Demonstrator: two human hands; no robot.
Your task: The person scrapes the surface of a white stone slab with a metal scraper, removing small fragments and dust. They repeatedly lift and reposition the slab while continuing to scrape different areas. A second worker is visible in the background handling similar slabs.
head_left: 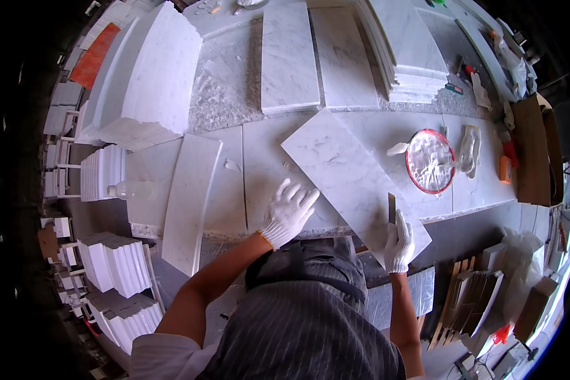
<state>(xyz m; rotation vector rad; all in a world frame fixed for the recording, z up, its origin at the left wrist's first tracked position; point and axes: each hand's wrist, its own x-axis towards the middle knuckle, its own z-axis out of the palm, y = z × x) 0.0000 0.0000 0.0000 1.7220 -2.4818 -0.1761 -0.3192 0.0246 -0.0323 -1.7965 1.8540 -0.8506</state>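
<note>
Marble slab (339,161), white with grey veins, lies slantwise on the worktable (269,142), and its near end reaches past the front edge. Over this end, the gloved right hand (399,244) is closed around a thin flat tool (391,208). The gloved left hand (289,212) is open, holding nothing, near the slab's left side; whether the fingertips touch it, I cannot tell. To the right stands a red-rimmed tub (407,166) with whitish paste (429,158)
</note>
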